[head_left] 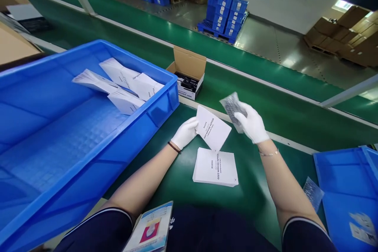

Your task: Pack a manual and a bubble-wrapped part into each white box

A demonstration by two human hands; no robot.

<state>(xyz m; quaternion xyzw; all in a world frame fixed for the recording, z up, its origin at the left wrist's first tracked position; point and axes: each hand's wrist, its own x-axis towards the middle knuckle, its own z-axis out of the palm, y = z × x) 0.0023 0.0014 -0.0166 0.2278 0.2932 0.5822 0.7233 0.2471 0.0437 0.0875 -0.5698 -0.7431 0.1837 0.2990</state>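
Hands | left (185, 133) grips booklet (213, 127) | right (251, 125) grips bagged part (232, 107)

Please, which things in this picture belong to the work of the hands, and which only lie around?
In use: left hand holding a white booklet; right hand holding a plastic bag; stack of booklets near them; open cardboard box on the belt, probably.
Lying about: large blue crate with more booklets; stacked blue bins and brown cartons on the far floor.
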